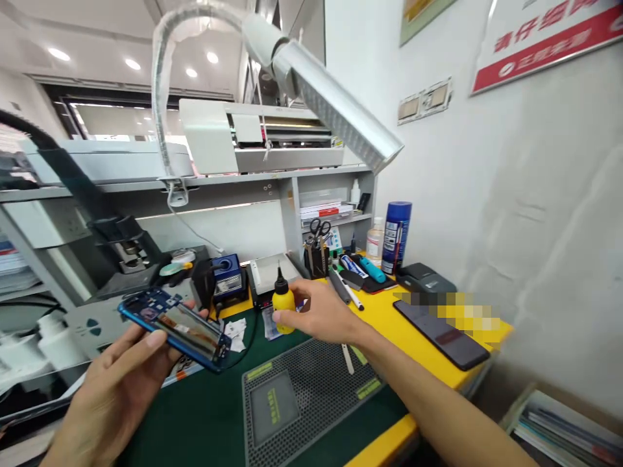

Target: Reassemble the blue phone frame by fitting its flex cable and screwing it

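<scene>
My left hand (141,363) is closed around the edges of an opened phone (180,327), tilted, with a blue frame and its inner board and battery area showing. In my right hand (321,311) is a small yellow bottle (283,303) with a black cap and a thin needle tip pointing up. Thumb and fingers pinch the bottle from its right side. Bottle and phone are apart. Below the right hand lies a grey perforated work mat (311,395) with a light thin tool (347,359) on it.
A dark phone (440,334) lies on the yellow tabletop at right. Behind stand a tool holder with scissors (318,250), a blue spray can (396,237) and a blue soldering station (228,279). A lamp (341,104) hangs overhead; a microscope arm (73,175) reaches in at left.
</scene>
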### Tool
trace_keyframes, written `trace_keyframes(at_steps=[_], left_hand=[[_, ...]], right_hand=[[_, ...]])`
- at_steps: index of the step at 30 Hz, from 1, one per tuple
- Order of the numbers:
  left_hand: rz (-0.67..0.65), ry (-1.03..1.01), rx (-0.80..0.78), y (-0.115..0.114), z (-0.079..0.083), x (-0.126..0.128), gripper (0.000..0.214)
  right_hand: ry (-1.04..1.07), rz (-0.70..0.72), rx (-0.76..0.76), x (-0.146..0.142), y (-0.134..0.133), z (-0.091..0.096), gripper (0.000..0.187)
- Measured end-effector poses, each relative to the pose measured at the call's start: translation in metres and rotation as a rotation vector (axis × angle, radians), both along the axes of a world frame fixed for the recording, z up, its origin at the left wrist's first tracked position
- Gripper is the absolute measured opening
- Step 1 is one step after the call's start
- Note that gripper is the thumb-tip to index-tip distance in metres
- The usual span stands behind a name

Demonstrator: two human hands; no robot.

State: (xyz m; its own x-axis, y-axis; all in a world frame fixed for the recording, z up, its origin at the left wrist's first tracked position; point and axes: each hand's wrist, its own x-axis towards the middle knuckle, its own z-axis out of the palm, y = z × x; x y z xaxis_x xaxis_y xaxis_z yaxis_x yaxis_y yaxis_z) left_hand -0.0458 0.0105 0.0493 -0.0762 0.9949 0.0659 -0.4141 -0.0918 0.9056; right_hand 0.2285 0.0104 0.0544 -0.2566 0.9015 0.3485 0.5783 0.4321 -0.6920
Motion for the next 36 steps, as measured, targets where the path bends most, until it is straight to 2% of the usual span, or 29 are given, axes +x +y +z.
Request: trace_keyframes(at_steps=[3,6,8,12,15,23,26,29,33,36], left_hand=[[0.007,-0.001,-0.031,-0.005,0.002,0.003,0.04],[-0.073,0.015,-0.056,-0.011,-0.002,0.006,0.041],[-0.118,0.043,-0.051,-0.015,-0.007,0.008,0.034],[-0.176,0.121,0.021,-0.021,-0.016,0.014,0.027],[-0.23,0.137,0.061,-0.023,-0.019,0.019,0.025],[-0.315,0.116,0.116,-0.026,-0.023,0.024,0.047],[-0.285,0.13,0.081,-0.026,-0.024,0.024,0.052],[-0.291,0.164,0.025,-0.023,-0.025,0.023,0.065],[-0.297,0.168,0.039,-0.021,-0.024,0.019,0.067],[-0.294,0.165,0.048,-0.023,-0.02,0.018,0.059]], right_hand=[[-0.06,-0.148,-0.024,0.035,-0.001,-0.002,0.031],[-0.159,-0.348,-0.105,0.082,-0.001,-0.001,0.028],[-0.226,-0.486,-0.148,0.111,0.001,-0.001,0.029],[-0.326,-0.598,-0.254,0.146,0.009,-0.007,0.031],[-0.361,-0.601,-0.302,0.154,0.013,-0.017,0.031],[-0.418,-0.614,-0.312,0.164,0.01,-0.033,0.032],[-0.435,-0.62,-0.301,0.166,0.01,-0.034,0.031],[-0.443,-0.62,-0.285,0.168,0.006,-0.027,0.031],[-0.467,-0.649,-0.243,0.179,-0.02,-0.007,0.034],[-0.522,-0.708,-0.252,0.19,-0.056,-0.004,0.034]])
